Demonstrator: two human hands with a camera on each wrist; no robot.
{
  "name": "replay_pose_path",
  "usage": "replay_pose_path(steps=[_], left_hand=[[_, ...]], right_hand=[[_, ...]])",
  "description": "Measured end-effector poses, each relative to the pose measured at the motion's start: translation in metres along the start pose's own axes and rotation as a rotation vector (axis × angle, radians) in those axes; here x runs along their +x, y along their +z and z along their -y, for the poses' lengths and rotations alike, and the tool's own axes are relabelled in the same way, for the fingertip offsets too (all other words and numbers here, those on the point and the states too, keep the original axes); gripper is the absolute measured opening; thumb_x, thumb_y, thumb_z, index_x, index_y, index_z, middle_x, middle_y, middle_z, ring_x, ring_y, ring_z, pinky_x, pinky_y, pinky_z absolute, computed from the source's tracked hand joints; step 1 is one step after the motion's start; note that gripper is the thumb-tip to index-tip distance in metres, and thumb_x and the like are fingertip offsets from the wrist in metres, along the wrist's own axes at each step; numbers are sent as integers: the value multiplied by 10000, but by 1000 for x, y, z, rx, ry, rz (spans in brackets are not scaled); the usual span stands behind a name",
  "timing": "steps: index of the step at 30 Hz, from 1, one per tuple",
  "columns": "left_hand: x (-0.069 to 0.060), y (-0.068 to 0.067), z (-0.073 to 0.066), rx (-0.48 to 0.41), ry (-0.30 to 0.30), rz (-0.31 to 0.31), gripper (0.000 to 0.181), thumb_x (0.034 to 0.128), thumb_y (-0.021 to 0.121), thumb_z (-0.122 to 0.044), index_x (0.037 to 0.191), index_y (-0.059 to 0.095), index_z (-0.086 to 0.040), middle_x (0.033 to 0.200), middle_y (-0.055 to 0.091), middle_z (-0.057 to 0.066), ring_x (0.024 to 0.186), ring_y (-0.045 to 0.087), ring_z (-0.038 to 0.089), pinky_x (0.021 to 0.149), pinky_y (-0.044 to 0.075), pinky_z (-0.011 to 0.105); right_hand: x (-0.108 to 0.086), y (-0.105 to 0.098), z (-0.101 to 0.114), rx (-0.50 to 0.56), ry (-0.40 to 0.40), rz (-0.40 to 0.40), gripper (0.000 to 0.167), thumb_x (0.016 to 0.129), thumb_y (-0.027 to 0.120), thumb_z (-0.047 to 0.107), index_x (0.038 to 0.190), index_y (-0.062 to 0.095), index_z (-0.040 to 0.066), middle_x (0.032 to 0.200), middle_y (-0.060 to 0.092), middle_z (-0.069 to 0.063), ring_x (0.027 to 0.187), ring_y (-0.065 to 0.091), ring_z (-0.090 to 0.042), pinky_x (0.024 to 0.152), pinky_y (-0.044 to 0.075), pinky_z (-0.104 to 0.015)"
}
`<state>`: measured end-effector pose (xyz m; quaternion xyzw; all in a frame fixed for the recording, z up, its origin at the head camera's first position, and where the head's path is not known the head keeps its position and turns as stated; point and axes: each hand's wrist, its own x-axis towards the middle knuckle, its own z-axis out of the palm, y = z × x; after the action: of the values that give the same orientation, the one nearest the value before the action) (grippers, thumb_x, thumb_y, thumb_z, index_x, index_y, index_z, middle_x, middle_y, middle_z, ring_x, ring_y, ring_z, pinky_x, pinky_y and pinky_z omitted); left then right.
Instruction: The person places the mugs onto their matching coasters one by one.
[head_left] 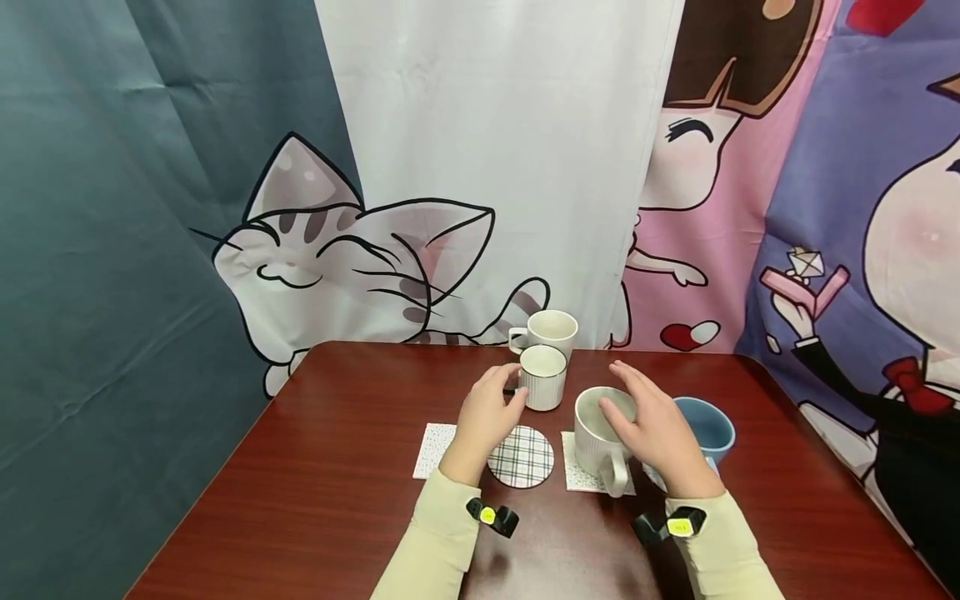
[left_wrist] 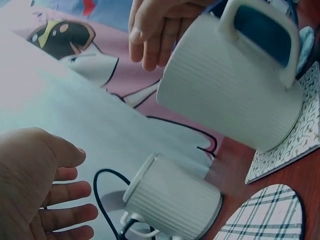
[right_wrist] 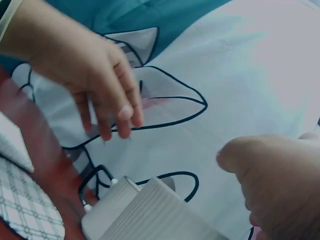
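Note:
My left hand hovers beside a small ribbed mug with a dark rim, its fingers loosely extended. The left wrist view shows space between that hand and the small mug. Over the right side of a larger ribbed mug is my right hand, thumb and fingers spread and holding nothing. That larger mug stands upright on a patterned square coaster, handle towards me. A round plaid coaster lies bare between the forearms.
A white mug stands behind the small one, near the table's back edge. Right of my right hand is a blue mug, partly hidden, with a coaster beneath it. Another speckled square coaster lies left of the plaid one. A printed curtain hangs behind.

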<state>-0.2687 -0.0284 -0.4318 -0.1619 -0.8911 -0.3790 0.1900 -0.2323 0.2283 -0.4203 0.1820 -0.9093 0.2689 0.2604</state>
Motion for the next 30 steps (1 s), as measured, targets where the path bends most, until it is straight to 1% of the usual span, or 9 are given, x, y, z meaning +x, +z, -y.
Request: replay_pose_path(steps=[4, 9, 14, 19, 22, 24, 27, 30], left_hand=[[8, 8, 8, -13, -37, -12, 400, 973, 671, -222, 1352, 624, -102, 1291, 641, 49, 1058, 672, 233, 851, 550, 426], [13, 20, 21, -74, -70, -1, 454, 973, 673, -203, 1406, 580, -99, 1398, 578, 68, 1083, 668, 290, 868, 540, 445], [16, 31, 34, -94, -103, 11, 525, 965, 682, -207, 1456, 532, -99, 1473, 519, 98, 1076, 660, 301, 879, 529, 442], [18, 42, 46, -107, -141, 30, 550, 971, 678, -234, 1480, 509, -111, 1490, 504, 83, 1057, 660, 287, 881, 524, 433], [19, 47, 52, -142, -176, 42, 555, 975, 676, -231, 1487, 499, -108, 1493, 498, 85, 986, 663, 246, 853, 532, 403], [20, 49, 55, -158, -206, 48, 557, 978, 672, -239, 1490, 493, -115, 1489, 497, 80, 915, 650, 187, 820, 534, 366], [22, 50, 59, -174, -224, 42, 544, 978, 668, -242, 1477, 504, -102, 1445, 524, 101, 810, 606, 124, 761, 528, 346], [22, 50, 60, -164, -229, 37, 520, 983, 653, -264, 1456, 524, -89, 1369, 563, 117, 781, 578, 145, 744, 514, 374]], right_hand=[[5, 0, -2, 24, 22, 36, 578, 934, 718, 254, 1429, 530, 22, 1442, 537, -218, 1307, 521, -401, 1047, 414, -609], [7, -1, -4, 39, 56, 62, 576, 943, 703, 262, 1433, 524, 18, 1453, 526, -223, 1324, 504, -404, 1064, 397, -610], [6, 2, -6, 50, 71, 78, 579, 941, 706, 262, 1439, 523, 32, 1459, 525, -214, 1327, 504, -402, 1059, 408, -608], [5, 6, -7, 61, 98, 105, 587, 942, 708, 272, 1452, 516, 56, 1469, 520, -203, 1322, 509, -403, 1041, 426, -614], [5, 8, -8, 70, 99, 101, 587, 939, 713, 267, 1451, 518, 58, 1464, 526, -197, 1316, 517, -397, 1041, 429, -608], [5, 9, -8, 73, 90, 95, 584, 938, 714, 266, 1447, 522, 56, 1460, 532, -194, 1313, 522, -391, 1047, 427, -600], [6, 9, -8, 77, 83, 87, 582, 935, 716, 266, 1442, 526, 51, 1455, 537, -193, 1309, 528, -386, 1051, 426, -594], [7, 9, -9, 71, 82, 85, 580, 934, 716, 264, 1437, 530, 44, 1449, 541, -198, 1306, 531, -389, 1052, 424, -595]])
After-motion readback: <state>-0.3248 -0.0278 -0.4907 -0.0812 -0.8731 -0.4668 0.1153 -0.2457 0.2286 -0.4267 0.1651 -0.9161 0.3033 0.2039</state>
